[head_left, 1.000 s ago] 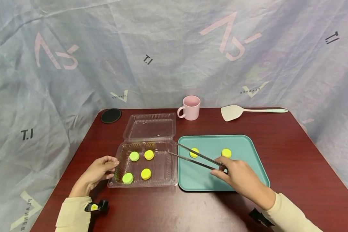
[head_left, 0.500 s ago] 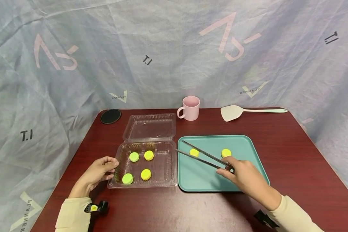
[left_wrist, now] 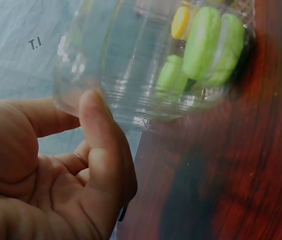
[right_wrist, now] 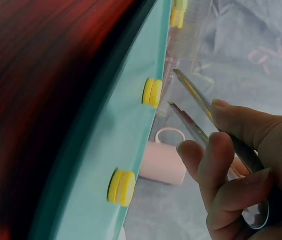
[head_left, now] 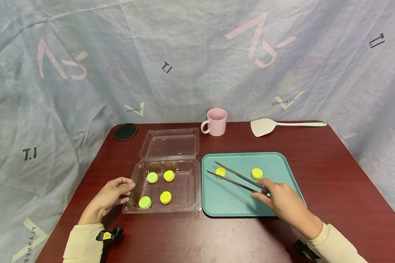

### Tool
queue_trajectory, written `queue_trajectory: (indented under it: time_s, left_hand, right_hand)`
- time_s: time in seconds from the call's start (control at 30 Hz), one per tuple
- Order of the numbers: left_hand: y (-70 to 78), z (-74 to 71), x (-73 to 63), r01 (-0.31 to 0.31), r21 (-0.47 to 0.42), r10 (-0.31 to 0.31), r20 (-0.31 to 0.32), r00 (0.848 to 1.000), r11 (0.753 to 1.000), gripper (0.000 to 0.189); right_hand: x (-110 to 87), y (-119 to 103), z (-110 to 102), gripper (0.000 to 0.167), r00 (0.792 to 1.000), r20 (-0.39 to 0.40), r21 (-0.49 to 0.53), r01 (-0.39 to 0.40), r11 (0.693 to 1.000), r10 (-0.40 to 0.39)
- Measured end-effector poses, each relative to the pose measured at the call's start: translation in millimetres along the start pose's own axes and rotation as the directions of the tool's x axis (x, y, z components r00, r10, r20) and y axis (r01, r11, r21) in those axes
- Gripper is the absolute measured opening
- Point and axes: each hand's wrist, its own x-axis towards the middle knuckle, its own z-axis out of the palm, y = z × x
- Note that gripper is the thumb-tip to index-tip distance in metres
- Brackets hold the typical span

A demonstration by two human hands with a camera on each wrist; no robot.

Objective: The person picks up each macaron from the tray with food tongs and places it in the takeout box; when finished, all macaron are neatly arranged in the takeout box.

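Near the far left corner of a rectangular teal tray (head_left: 233, 204) on a dark red, wood-grained desk (head_left: 171, 237), a round yellow macaron (head_left: 220, 171) sits beneath the parted tips of long metal tongs (head_left: 240, 175). The right hand (head_left: 284, 202) grips the tongs by their joined end; nothing is caught between the arms. A second yellow macaron (head_left: 257, 173) lies towards the tray's far edge, right of middle.

Just beside the tray's left edge, the left hand (head_left: 113, 193) pinches the left side of a clear plastic container (head_left: 184, 188), which holds two green macarons (head_left: 145, 202) and two yellow ones (head_left: 165, 197).

Coming down off-centre, one arm could knock the macaron along the smooth tray; a bite on its rounded rim alone might let it slip. The container looks light, so a tug could jostle its contents.

From the head, the tips seem to flank the macaron; the right wrist view shows them raised clear of it. Only the left wrist view reveals a green macaron's pale filling.
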Motion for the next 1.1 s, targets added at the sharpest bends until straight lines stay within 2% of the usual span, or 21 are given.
queue_trajectory:
  time_s: [0.37,1.1]
  left_hand:
    - [0.5,0.8,-1.3,0.006,-0.002,-0.006,-0.003,1.0,1.0,0.017]
    - [-1.3,0.0,0.4,0.008,0.003,-0.008,-0.01,1.0,1.0,0.019]
  right_hand:
    - [-5.2,6.5,2.1,0.031,0.997,0.047,-0.012,-0.061,0.998,0.062]
    - [-6.5,10.6,2.3,0.028,0.998,0.045,-0.025,-0.045,0.999,0.046]
